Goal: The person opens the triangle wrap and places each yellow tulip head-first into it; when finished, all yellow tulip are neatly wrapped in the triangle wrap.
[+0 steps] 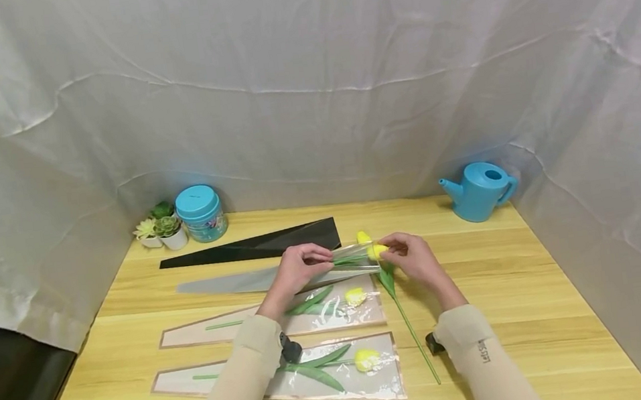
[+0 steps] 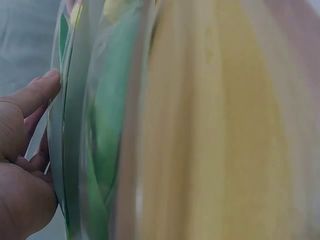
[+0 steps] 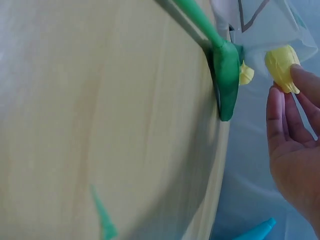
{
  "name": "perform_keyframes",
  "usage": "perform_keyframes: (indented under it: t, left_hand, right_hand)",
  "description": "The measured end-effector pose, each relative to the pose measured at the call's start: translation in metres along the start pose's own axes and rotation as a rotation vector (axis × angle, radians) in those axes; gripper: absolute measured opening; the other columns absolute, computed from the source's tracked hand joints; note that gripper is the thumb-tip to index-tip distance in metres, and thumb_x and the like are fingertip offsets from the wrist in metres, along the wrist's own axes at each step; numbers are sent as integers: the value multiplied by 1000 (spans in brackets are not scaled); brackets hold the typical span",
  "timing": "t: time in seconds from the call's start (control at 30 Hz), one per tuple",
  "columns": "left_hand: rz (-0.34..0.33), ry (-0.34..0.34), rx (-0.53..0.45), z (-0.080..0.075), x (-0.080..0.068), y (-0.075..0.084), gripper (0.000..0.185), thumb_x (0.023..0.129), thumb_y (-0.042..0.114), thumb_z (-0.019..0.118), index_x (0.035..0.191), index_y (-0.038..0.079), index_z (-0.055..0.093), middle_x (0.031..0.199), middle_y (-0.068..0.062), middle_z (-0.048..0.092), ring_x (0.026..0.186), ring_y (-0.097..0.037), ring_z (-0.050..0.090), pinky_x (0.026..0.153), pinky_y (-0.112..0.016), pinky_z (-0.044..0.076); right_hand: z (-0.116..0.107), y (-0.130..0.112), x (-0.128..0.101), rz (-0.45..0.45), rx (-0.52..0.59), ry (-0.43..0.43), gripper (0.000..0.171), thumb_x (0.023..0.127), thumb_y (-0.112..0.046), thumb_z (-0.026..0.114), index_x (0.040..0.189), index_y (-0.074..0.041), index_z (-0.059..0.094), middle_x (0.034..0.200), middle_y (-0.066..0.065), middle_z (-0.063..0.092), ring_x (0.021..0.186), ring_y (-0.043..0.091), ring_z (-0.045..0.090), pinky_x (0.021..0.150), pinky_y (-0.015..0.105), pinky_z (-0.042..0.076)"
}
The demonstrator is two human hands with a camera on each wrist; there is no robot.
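Observation:
My left hand (image 1: 323, 258) pinches a clear plastic sleeve (image 1: 352, 254) just above the middle of the wooden table (image 1: 529, 307). Inside the sleeve lies a yellow tulip (image 1: 377, 250), and my right hand (image 1: 391, 251) pinches its head at the sleeve's wide mouth. In the left wrist view my thumb (image 2: 35, 95) presses the sleeve (image 2: 75, 150) with green leaves behind it. The right wrist view shows my fingertips (image 3: 300, 80) on the yellow bud (image 3: 281, 67). A second loose tulip (image 1: 414, 336) lies on the table under my right hand, its leaf (image 3: 226, 75) near the bud.
Two tulips wrapped in sleeves (image 1: 287, 316) (image 1: 318, 369) lie in front of my arms. A grey sleeve (image 1: 222, 284) and a black sleeve (image 1: 265, 242) lie flat behind them. Potted succulents (image 1: 160, 229), a teal jar (image 1: 200, 212) and a blue watering can (image 1: 480, 191) stand along the back.

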State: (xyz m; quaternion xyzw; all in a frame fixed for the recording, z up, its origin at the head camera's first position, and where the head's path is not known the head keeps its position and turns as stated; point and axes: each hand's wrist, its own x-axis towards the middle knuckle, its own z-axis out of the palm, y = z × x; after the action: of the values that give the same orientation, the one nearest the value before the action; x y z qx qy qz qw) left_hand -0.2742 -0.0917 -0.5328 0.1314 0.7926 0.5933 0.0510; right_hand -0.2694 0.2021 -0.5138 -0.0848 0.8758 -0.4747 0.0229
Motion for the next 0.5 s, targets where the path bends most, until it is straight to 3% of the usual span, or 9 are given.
perform_keyframes:
  t: [0.5]
  left_hand:
    - [39, -2, 3, 2, 1, 3, 20, 89, 17, 84, 108, 15, 80, 101, 0, 80, 92, -16, 73, 84, -33, 60]
  right_hand:
    - [11, -8, 3, 11, 85, 9, 27, 97, -10, 73, 123, -5, 71, 118, 15, 71, 108, 27, 68, 96, 40, 58]
